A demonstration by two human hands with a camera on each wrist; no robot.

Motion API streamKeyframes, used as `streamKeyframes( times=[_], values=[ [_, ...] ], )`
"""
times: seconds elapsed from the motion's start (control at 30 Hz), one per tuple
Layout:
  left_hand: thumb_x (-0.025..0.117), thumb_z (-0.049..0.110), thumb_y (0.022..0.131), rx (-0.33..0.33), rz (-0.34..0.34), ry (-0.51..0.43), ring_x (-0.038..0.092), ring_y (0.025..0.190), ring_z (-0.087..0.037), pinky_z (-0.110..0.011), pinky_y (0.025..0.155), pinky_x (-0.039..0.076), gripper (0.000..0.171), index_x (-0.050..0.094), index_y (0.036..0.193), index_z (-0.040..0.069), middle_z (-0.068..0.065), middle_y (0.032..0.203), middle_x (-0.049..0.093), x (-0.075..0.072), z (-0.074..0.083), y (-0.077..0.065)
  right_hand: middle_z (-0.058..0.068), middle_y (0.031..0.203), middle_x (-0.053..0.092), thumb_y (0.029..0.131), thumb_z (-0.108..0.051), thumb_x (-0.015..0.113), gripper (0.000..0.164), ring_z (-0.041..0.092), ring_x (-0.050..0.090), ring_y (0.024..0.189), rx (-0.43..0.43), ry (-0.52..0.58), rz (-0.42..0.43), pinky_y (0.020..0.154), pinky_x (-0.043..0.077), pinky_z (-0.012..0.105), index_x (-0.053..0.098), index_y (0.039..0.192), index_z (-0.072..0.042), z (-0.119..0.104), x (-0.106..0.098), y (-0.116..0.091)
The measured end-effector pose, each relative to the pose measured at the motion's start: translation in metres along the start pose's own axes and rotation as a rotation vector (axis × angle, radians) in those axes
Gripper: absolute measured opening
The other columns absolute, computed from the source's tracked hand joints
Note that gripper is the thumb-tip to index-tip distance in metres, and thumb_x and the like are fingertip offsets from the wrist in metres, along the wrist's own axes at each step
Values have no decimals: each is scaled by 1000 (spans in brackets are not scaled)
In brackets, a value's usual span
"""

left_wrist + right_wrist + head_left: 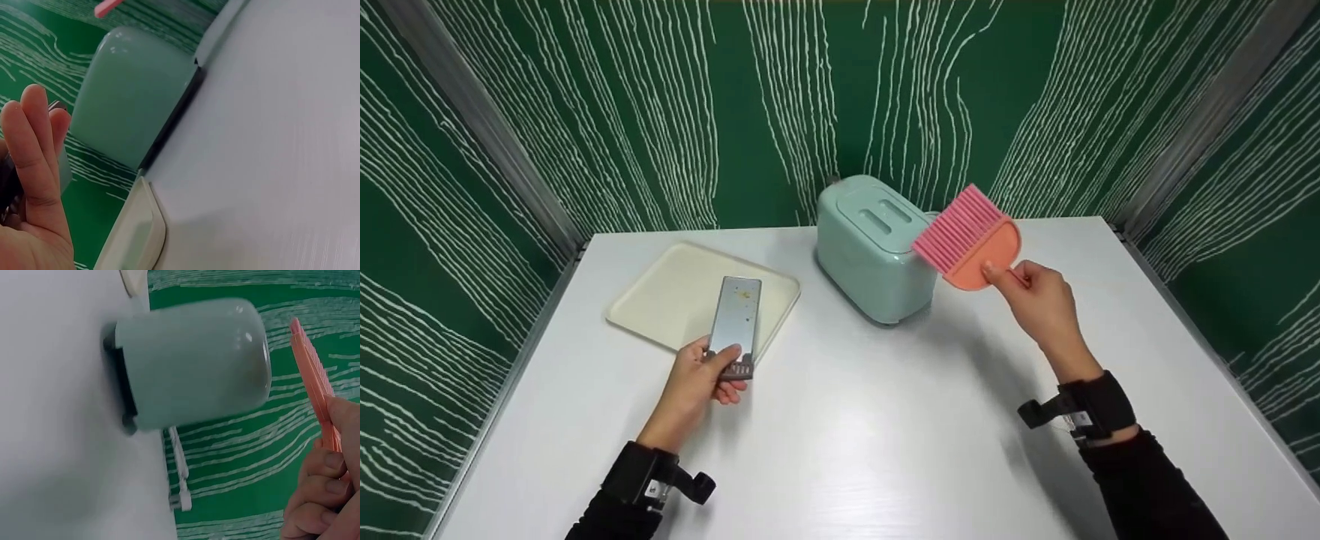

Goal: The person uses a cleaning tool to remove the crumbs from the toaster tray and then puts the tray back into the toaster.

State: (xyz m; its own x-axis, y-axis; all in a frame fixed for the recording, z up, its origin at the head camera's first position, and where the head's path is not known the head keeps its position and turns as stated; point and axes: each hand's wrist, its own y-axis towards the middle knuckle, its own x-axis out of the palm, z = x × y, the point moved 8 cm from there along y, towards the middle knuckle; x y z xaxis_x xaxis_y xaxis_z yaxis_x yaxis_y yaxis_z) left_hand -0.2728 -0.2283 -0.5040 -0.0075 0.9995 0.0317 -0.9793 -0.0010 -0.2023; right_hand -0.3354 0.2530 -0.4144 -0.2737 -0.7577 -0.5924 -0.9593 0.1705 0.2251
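Observation:
My left hand [697, 379] grips the dark end of a silver crumb tray [736, 311], thumb on top. Yellowish-brown crumbs lie near its far end. Beneath it is a cream tray [660, 289] on the table. In the left wrist view, my fingers hide most of the crumb tray. My right hand [1046, 304] pinches the handle of a small brush with an orange body [986, 259] and pink bristles [960, 225], raised beside the toaster. A mint-green toaster [870, 262] stands upright between my hands, its top slots covered by a lid with two recesses.
The white table [847, 450] meets green walls [765, 112] with white wavy lines at the back and sides. A white power cord with a plug [183, 484] lies behind the toaster near the table's back edge. Both wrists wear black camera straps [1099, 409].

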Motion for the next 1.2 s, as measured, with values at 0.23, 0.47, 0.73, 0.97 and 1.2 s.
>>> streamKeyframes(
  times=[0.23, 0.47, 0.73, 0.97, 1.2],
  values=[
    [57, 13, 111, -9, -16, 36, 60, 42, -7, -19, 43, 50, 26, 55, 126, -8, -4, 62, 70, -10, 0, 3, -8, 63, 39, 100, -57, 71, 54, 10, 37, 60, -92, 57, -65, 54, 30, 26, 50, 75, -13, -50, 28, -10],
    [59, 14, 110, -18, -43, 52, 60, 43, -7, -19, 44, 51, 27, 56, 125, -9, -5, 63, 71, -16, 1, 3, -5, 66, 43, 100, -51, 74, 44, 12, 42, 62, -166, 100, -213, 56, 35, 25, 61, 80, -13, -95, 81, -22],
    [60, 15, 110, -27, -82, 49, 57, 44, -5, -20, 45, 51, 29, 56, 125, -9, -7, 64, 70, -21, 0, 2, -7, 62, 41, 97, -52, 77, 48, 11, 41, 58, -235, 109, -320, 53, 33, 25, 51, 72, -20, -136, 141, -36],
    [61, 13, 108, -19, -108, 43, 57, 44, -4, -20, 45, 52, 26, 56, 122, -9, -5, 64, 70, -24, -2, 2, -9, 64, 43, 95, -56, 78, 49, 9, 42, 59, -232, 37, -387, 55, 32, 28, 51, 74, -21, -156, 187, -47],
    [64, 16, 108, -24, -94, 82, 58, 45, -5, -20, 45, 52, 30, 59, 125, -8, -7, 68, 72, -32, -1, 0, -8, 64, 45, 94, -59, 77, 51, 9, 43, 59, -274, -91, -393, 54, 31, 28, 52, 74, -20, -173, 217, -49]
  ],
)
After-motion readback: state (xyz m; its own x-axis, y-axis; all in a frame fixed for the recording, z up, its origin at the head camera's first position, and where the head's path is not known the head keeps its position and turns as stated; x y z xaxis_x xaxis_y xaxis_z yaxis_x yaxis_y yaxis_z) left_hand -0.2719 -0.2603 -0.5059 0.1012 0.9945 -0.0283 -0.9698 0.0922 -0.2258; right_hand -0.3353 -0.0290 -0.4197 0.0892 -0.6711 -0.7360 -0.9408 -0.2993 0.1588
